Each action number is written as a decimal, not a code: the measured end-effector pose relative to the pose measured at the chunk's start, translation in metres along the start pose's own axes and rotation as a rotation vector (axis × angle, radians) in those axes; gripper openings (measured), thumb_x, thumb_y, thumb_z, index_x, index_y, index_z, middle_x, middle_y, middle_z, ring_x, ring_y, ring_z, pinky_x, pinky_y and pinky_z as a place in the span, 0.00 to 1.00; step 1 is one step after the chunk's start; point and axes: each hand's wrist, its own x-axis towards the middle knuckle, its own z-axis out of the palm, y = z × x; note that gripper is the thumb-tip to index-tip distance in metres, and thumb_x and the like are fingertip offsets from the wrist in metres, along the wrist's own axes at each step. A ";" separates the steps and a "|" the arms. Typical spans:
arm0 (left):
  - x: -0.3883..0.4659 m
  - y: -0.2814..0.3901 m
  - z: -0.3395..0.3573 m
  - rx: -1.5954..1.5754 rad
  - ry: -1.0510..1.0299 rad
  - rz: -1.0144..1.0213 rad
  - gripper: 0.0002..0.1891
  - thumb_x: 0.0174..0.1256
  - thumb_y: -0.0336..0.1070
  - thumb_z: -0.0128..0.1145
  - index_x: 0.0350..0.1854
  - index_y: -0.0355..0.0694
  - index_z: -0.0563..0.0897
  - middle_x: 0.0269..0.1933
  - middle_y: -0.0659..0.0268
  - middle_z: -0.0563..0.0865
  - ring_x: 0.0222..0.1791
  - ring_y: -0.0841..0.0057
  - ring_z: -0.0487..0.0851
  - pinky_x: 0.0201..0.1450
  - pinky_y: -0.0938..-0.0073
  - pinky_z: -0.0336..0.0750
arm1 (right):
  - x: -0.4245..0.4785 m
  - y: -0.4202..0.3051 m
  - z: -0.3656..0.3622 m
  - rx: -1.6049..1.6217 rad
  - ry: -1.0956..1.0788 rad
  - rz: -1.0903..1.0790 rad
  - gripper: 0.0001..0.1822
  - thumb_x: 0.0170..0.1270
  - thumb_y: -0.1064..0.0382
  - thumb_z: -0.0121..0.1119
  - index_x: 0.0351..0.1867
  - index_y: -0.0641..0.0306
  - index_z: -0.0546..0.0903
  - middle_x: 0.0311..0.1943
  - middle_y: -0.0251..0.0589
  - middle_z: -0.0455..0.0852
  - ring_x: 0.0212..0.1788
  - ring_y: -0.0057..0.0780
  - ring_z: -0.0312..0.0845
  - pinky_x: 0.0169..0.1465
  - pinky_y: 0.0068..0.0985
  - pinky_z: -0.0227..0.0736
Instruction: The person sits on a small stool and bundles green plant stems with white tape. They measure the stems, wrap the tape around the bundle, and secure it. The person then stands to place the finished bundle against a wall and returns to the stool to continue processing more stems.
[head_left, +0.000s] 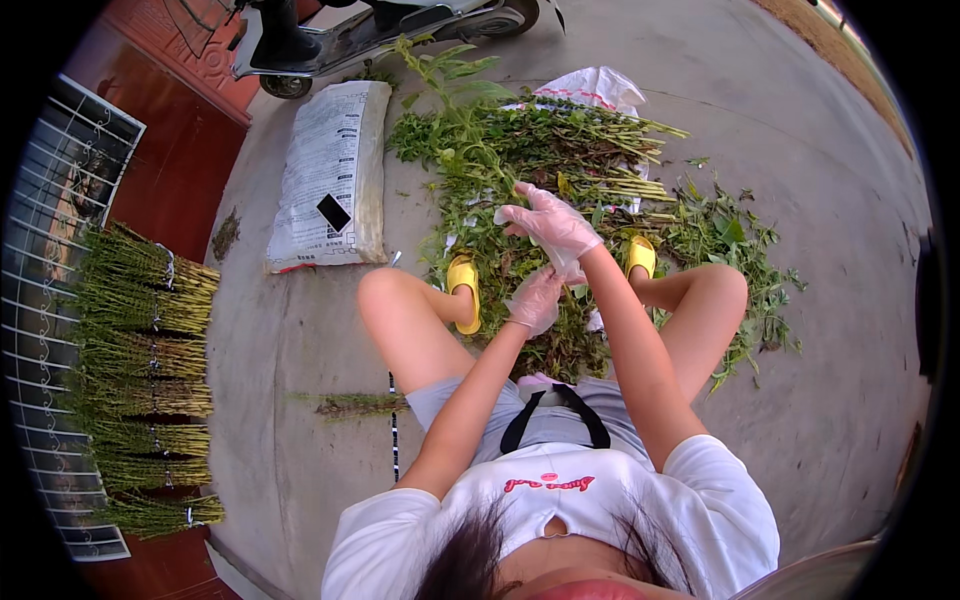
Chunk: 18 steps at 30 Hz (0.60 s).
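Both my hands wear thin clear plastic gloves. Between the thumb and fingers of my right hand (553, 225) runs the stem of a leafy green stalk (469, 139), whose top leans away to the upper left. My left hand (536, 301) is curled just below, close to my right wrist; its fingertips are partly hidden, and I cannot tell whether they grip the stem's lower end. Beneath the hands lie loose leaves and plant scraps (499, 304). Beyond them, a pile of cut stalks (570, 139) rests on a white woven sack (596, 88), cut ends to the right.
Yellow slippers (465, 292) are on my feet among the leaves. A full printed sack (330, 172) lies to the left, a scooter (360, 45) stands beyond. Tied plant bundles (157, 360) line the barred window (45, 300). More leaves (731, 240) spread at right; one stalk (360, 406) lies near my thigh.
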 end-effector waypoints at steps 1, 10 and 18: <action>-0.007 -0.001 -0.005 0.306 -0.022 0.084 0.19 0.75 0.43 0.52 0.60 0.38 0.76 0.51 0.59 0.85 0.49 0.65 0.82 0.55 0.69 0.75 | -0.009 -0.017 0.003 0.173 -0.075 0.142 0.32 0.70 0.54 0.61 0.70 0.65 0.65 0.44 0.44 0.85 0.42 0.28 0.80 0.42 0.24 0.75; -0.067 0.172 -0.082 0.649 0.728 0.530 0.18 0.75 0.39 0.51 0.59 0.34 0.76 0.58 0.50 0.80 0.58 0.60 0.79 0.63 0.69 0.69 | -0.057 -0.056 0.024 0.320 0.005 0.138 0.23 0.73 0.54 0.59 0.62 0.64 0.71 0.23 0.25 0.75 0.22 0.10 0.65 0.23 0.14 0.58; -0.025 0.172 -0.098 0.675 0.819 0.426 0.12 0.77 0.42 0.47 0.45 0.40 0.79 0.28 0.56 0.84 0.28 0.58 0.82 0.31 0.62 0.72 | -0.068 -0.052 0.039 0.394 -0.069 0.060 0.23 0.72 0.54 0.60 0.59 0.68 0.71 0.26 0.25 0.74 0.26 0.11 0.65 0.27 0.15 0.62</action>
